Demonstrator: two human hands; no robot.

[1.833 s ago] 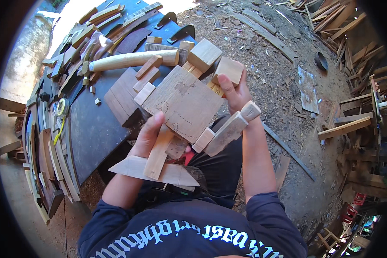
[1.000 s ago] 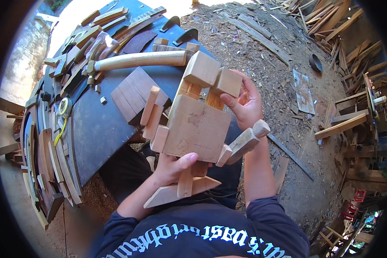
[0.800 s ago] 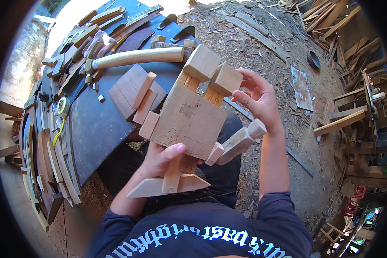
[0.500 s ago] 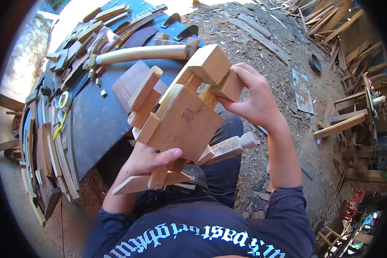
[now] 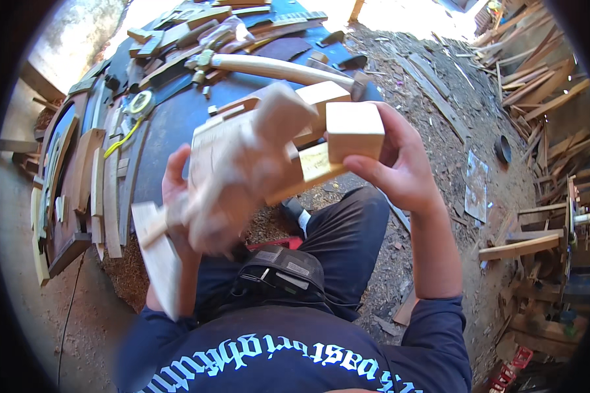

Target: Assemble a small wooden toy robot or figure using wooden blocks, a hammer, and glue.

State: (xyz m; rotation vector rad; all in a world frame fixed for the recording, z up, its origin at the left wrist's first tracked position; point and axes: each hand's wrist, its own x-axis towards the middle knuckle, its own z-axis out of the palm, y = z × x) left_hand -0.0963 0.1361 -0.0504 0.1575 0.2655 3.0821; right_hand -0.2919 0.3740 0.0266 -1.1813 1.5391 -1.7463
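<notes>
Between my hands, above my lap, is a wooden block assembly (image 5: 233,167) made of several joined pieces, its middle smeared by motion. My right hand (image 5: 403,160) is closed round a squared pale block (image 5: 355,130) at its right end, thumb below and fingers behind. At the other end, my left hand (image 5: 176,175) grips it from the left; most of that hand is hidden behind the wood. A flat pointed wooden piece (image 5: 160,262) juts down from the assembly over my left forearm.
A blue-topped table (image 5: 167,134) carries wood offcuts, a wooden-handled hammer (image 5: 275,67) and a tape measure (image 5: 139,103) with yellow tape. Wood scraps litter the ground (image 5: 432,137). Piled planks (image 5: 537,78) line the right side. A black pouch (image 5: 282,268) lies at my waist.
The wooden assembly has been turned over and tilted: its broad flat face no longer faces up, and the pointed piece has swung downward at the left. My view has shifted slightly.
</notes>
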